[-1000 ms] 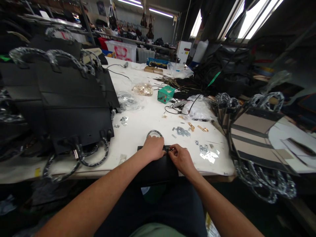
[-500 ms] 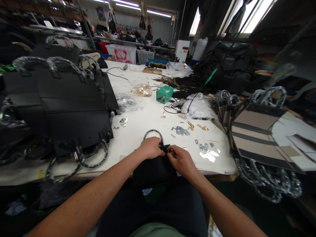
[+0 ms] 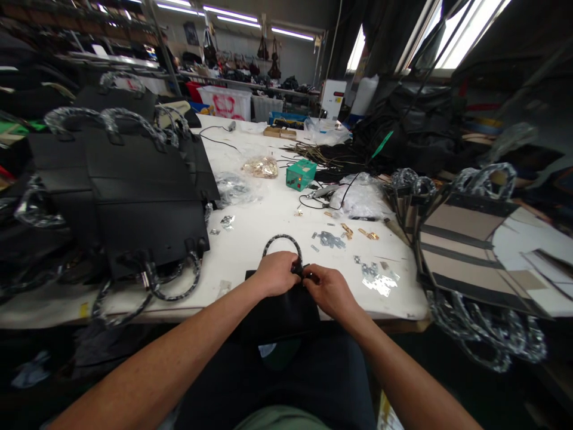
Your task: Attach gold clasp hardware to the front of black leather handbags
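A black handbag panel (image 3: 280,313) lies at the table's front edge, over my lap. Its looped handle (image 3: 283,237), wrapped in clear plastic, stands up beyond my fingers. My left hand (image 3: 277,273) is closed on the panel at the foot of the handle, thumb toward the right. Close beside it, the fingertips of my right hand (image 3: 329,288) pinch together at the dark tab by the handle's foot. What lies between those fingertips is too small and dark to make out.
Black bag panels (image 3: 147,233) with wrapped handles pile up at left; beige-lined panels (image 3: 465,239) stand at right. Small metal plates (image 3: 330,239) lie scattered ahead. Behind them are a green box (image 3: 301,174) with cables and a plastic bag (image 3: 358,197).
My right fingers have moved slightly left, closer to my left thumb, and the dark tab between the hands shows less. The whole view has shifted a little.
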Action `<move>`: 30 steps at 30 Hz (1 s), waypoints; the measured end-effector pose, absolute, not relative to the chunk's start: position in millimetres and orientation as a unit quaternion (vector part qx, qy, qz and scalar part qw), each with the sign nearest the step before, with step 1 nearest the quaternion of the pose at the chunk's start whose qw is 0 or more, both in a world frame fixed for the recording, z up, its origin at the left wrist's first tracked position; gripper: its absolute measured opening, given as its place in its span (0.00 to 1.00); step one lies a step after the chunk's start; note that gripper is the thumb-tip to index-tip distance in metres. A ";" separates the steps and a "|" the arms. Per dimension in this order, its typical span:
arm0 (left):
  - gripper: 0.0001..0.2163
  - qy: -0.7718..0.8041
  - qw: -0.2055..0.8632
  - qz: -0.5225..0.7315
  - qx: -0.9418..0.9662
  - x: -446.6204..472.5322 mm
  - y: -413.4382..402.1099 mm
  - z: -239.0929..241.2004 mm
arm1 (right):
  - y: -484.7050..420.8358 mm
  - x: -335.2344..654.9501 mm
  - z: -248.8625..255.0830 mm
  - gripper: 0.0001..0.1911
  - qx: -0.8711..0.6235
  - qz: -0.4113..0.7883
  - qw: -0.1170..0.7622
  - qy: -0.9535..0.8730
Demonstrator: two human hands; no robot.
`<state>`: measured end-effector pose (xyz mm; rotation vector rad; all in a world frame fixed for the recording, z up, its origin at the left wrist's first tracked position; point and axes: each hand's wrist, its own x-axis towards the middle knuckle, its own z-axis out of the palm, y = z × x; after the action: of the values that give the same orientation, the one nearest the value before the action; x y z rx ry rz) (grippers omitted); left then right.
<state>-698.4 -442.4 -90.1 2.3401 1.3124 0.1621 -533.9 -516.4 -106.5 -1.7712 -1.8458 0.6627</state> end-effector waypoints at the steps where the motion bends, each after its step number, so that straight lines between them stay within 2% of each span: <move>1: 0.08 0.476 0.228 0.061 0.847 -699.4 -442.6 -89.6 | -516.4 -533.5 -106.3 0.09 -0.647 0.248 0.249 -0.677; 9: 0.06 0.473 0.252 0.078 0.840 -700.0 -444.8 -90.4 | -517.0 -532.6 -102.5 0.07 -0.629 0.250 0.244 -0.694; 14: 0.04 0.466 0.247 0.102 0.843 -703.7 -446.1 -87.1 | -515.8 -537.9 -111.6 0.06 -0.655 0.249 0.288 -0.653; 19: 0.01 0.428 0.284 0.119 0.850 -708.8 -445.8 -76.5 | -507.7 -540.5 -111.7 0.18 -0.683 0.247 0.302 -0.618; 23: 0.01 0.420 0.268 0.119 0.859 -712.7 -452.4 -58.9 | -515.0 -541.7 -96.8 0.28 -0.679 0.252 0.304 -0.619; 25: 0.04 0.408 0.288 0.119 0.858 -718.8 -458.5 -47.6 | -532.2 -537.8 -89.6 0.31 -0.667 0.261 0.339 -0.610; 28: 0.09 0.371 0.353 0.142 0.847 -734.3 -468.5 -29.3 | -563.1 -517.6 -91.9 0.30 -0.658 0.251 0.459 -0.541; 30: 0.10 0.336 0.380 0.160 0.847 -746.2 -477.1 -14.5 | -575.4 -500.6 -100.4 0.28 -0.703 0.282 0.465 -0.459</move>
<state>-746.2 -477.1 -14.5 2.1631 0.8580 0.4094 -500.6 -575.4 -100.4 -1.7259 -1.1264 0.6938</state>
